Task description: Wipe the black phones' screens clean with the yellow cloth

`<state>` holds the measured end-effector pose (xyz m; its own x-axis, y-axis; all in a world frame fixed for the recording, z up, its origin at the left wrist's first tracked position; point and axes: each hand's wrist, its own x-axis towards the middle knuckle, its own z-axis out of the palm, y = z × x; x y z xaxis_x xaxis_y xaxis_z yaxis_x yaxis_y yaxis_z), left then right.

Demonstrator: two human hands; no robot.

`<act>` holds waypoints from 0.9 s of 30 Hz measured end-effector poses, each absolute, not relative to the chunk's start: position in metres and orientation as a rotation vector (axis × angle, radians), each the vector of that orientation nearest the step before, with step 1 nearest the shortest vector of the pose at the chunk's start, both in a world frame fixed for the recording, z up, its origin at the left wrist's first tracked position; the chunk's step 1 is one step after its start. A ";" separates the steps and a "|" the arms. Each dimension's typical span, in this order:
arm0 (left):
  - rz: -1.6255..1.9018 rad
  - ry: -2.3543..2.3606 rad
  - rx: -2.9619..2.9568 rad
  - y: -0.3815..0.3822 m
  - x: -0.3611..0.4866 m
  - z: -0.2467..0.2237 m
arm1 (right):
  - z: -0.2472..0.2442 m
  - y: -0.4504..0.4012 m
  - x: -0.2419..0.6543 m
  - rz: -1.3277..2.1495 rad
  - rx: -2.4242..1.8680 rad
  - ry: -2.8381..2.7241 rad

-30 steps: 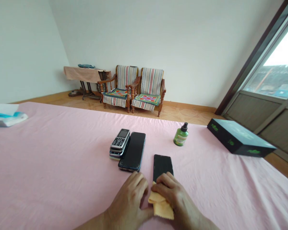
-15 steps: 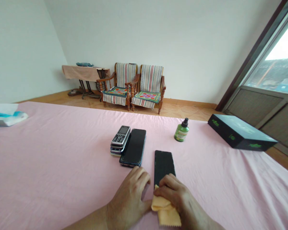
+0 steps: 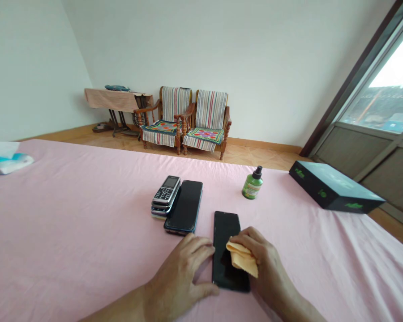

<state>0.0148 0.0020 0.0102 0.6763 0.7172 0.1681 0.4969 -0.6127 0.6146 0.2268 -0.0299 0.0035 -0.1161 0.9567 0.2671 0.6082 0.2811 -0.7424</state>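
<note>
A black smartphone (image 3: 222,264) lies flat on the pink cloth in front of me, screen up. My right hand (image 3: 263,255) is closed on a folded yellow cloth (image 3: 243,258), which rests on the right side of the screen. Along the phone's left edge is my left hand (image 3: 184,273), thumb and fingers apart, fingertips touching or very close to that edge. Farther left lies another smartphone (image 3: 185,205), dark screen up. Beside it a keypad phone (image 3: 168,190) tops a small stack of phones. A green spray bottle (image 3: 252,185) with a black cap stands upright beyond my right hand.
Pink fabric (image 3: 70,223) covers the wide surface. A black box (image 3: 336,188) sits at the right, and a white and blue tissue pack (image 3: 6,163) at the far left. Past the far edge are two wooden armchairs (image 3: 208,109) and a cloth-covered sewing table (image 3: 110,99).
My right hand has moved the yellow cloth up and right, from the phone's lower end to the side of its screen. The lower screen now shows. My left hand's fingers reach closer to the phone.
</note>
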 end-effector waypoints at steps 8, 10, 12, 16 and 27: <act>0.573 0.945 2.364 0.001 0.014 0.006 | 0.007 -0.043 0.231 0.792 -1.318 -2.041; 0.574 0.940 2.368 0.001 0.013 0.006 | 0.014 -0.046 0.230 0.869 -1.260 -2.090; 0.571 0.929 2.387 0.001 0.013 0.005 | 0.023 -0.046 0.229 0.962 -1.203 -2.117; 0.566 0.900 2.426 0.003 0.012 0.003 | 0.025 -0.036 0.234 0.861 -1.233 -1.943; 0.530 0.922 2.454 0.002 0.012 0.007 | -0.002 -0.024 0.228 0.582 -1.342 -1.924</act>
